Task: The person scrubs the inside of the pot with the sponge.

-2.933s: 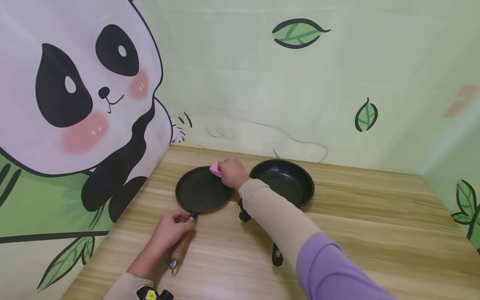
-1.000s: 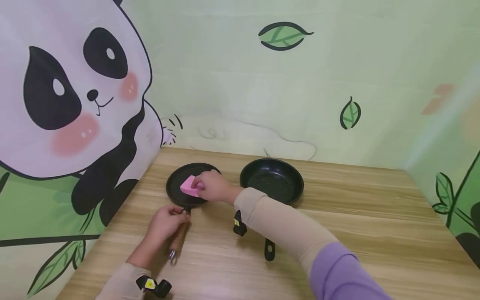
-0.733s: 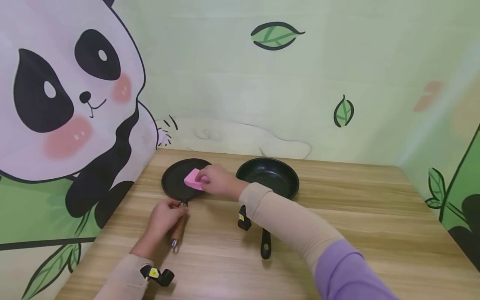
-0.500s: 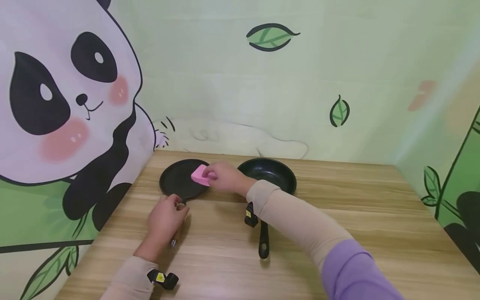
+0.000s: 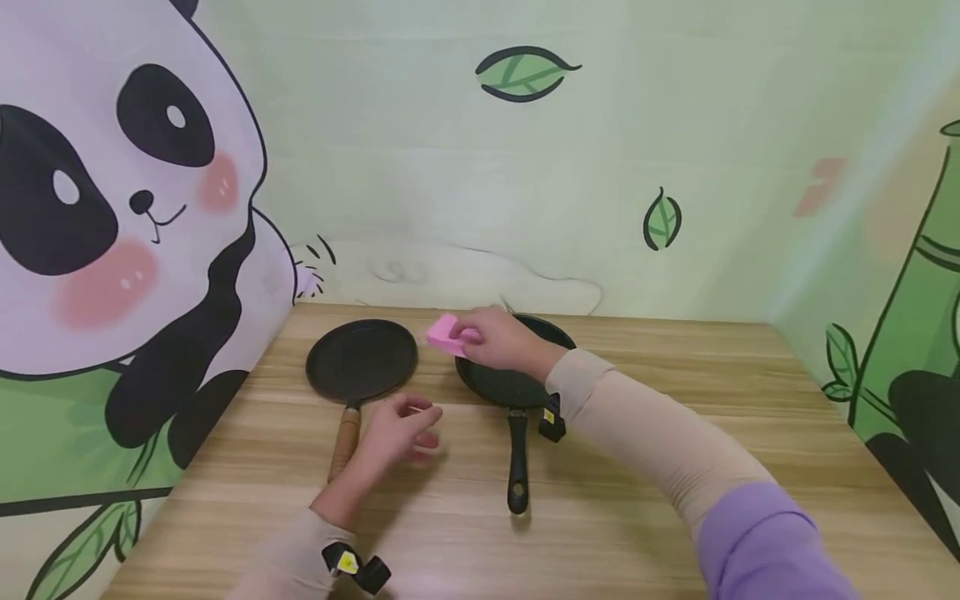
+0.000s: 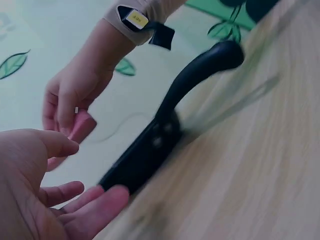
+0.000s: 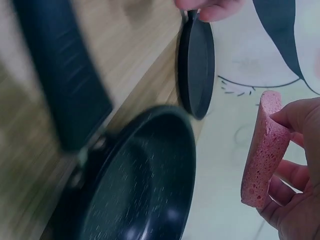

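Note:
A pink sponge [image 7: 262,155] is pinched between the thumb and fingers of my right hand [image 5: 504,337], held above the left rim of the deep black frying pan [image 5: 498,383]. My left hand [image 5: 397,433] holds nothing; its fingers are loosely bent in the air between the two pans. To its left lies the flat black pan [image 5: 362,360] with a wooden handle [image 5: 346,442], partly hidden by my left wrist. In the left wrist view the frying pan's black handle [image 6: 200,70] rises beyond my spread fingers. My right hand and forearm cover part of the deep pan.
Both pans sit on a wood-grain table [image 5: 637,517], their handles toward me. A wall [image 5: 420,150] with a panda and leaves drawn on it stands behind the table and along its left side. Another printed wall borders the right.
My left hand has let go of the wooden handle and moved right. My right hand has carried the sponge from the flat pan across to the deep pan. The head view has turned slightly right.

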### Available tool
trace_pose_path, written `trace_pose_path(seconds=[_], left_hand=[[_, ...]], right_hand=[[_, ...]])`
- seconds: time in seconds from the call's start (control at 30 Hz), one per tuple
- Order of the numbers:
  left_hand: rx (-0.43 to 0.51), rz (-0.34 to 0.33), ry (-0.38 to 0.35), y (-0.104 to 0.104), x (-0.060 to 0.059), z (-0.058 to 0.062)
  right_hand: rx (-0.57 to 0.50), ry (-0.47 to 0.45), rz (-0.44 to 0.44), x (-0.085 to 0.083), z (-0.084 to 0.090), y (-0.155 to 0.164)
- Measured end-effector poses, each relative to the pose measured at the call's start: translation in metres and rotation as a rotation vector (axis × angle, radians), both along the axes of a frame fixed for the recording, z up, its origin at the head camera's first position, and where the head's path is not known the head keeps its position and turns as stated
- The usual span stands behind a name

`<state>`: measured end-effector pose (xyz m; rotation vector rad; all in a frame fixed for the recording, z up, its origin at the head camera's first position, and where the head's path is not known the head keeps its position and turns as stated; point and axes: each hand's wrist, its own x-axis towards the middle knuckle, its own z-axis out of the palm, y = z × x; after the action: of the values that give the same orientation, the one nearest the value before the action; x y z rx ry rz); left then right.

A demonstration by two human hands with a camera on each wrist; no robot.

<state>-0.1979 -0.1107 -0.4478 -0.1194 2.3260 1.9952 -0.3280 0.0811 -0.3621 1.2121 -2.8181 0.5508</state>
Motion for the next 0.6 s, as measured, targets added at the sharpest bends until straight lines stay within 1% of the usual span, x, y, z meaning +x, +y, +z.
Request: trace_pose_path(seconds=[0.03,0.1,0.17,0.23,0.3,0.4,0.5,0.6], left_hand=[[0.078,-0.036,-0.039,0.007,0.0,-0.003],[0.191,-0.111,-0.104,0.02,-0.001,-0.009],[0.276,-0.181,-0.158,0.031,0.0,-0.014],[0.34,-0.243,-0.193,0.042,0.0,-0.018],[0.381,-0.281,-0.212,0.052,0.001,-0.021],[0.42,-0.311,-0.24,0.065,0.003,-0.024],[0.428,-0.335,-0.259,0.077,0.005,-0.027],[0.446,-0.384,-0.275,0.086,0.008,-0.029]], right_hand=[[0.004,0.004,-0.001,0.0,-0.001,0.006],[0.007,0.01,0.001,0.001,-0.001,0.02],[0.005,0.013,0.015,0.005,-0.002,0.031],[0.007,0.013,0.02,0.01,-0.003,0.043],[0.005,0.012,0.024,0.015,-0.006,0.056],[0.002,-0.009,0.021,0.024,-0.012,0.075],[0.01,-0.041,0.017,0.031,-0.02,0.09],[0.041,-0.058,0.028,0.038,-0.029,0.099]])
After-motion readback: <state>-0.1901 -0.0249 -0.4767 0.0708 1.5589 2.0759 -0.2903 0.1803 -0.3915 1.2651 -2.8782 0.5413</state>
